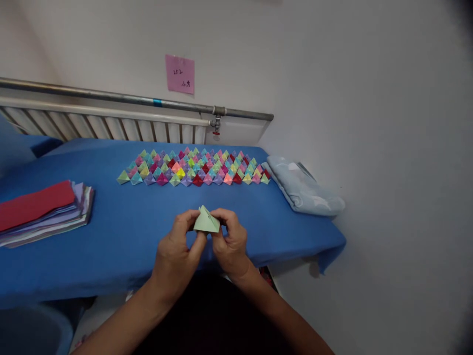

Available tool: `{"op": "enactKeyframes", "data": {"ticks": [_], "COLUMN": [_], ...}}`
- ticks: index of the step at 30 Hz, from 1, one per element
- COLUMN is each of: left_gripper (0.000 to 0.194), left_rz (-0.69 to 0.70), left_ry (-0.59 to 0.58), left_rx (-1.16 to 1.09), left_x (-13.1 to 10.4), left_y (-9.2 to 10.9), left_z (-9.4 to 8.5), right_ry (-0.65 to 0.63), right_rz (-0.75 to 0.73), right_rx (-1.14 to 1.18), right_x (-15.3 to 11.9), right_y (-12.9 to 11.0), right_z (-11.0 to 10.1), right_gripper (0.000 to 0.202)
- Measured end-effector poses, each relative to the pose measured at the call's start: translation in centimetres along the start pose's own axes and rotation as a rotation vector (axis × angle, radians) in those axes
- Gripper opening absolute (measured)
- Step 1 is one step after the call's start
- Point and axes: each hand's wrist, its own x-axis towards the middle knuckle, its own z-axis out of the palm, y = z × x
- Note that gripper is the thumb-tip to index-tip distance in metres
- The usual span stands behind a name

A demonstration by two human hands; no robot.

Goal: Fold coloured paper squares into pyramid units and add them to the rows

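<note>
A pale green folded paper piece [206, 222], peaked like a small pyramid, is held up over the front of the blue-covered table. My left hand [177, 246] is closed on its left side, with the thumb underneath. On the other side, my right hand [231, 241] pinches the same paper between thumb and fingers. Beyond my hands, several rows of folded paper pieces [197, 180] in many colours stand close together on the blue cloth [121, 212].
At the left lies a stack of coloured paper [40, 204] with a red sheet on top. A folded light blue cloth [303, 190] rests at the table's right end, by the wall. Behind the table are a radiator [121, 125] and a metal pipe [121, 98].
</note>
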Motion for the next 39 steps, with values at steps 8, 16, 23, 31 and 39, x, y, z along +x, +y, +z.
{"op": "enactKeyframes", "data": {"ticks": [8,16,23,31,39], "left_gripper": [0.019,0.021,0.021,0.017,0.017], "left_rz": [0.319,0.374,0.163,-0.202,-0.367], "left_ry": [0.077,0.064,0.025,-0.082,-0.154], "left_rx": [0.269,0.3,0.161,-0.143,-0.417], "left_x": [-0.5,-0.8,-0.7,-0.3,0.1], "left_y": [-0.7,-0.8,-0.8,-0.3,-0.5], "left_z": [0.7,1.0,0.8,0.2,-0.3], "right_ry": [-0.066,-0.071,-0.027,0.018,-0.006], "right_rz": [0.113,0.127,0.083,-0.153,-0.188], "right_rx": [0.066,0.013,0.016,-0.081,-0.021], "right_x": [0.4,0.5,-0.3,-1.2,-1.2], "right_y": [-0.2,-0.1,0.8,1.3,1.0], "right_z": [0.3,0.6,0.7,-0.5,-0.8], "right_gripper": [0.016,0.012,0.025,0.028,0.033]}}
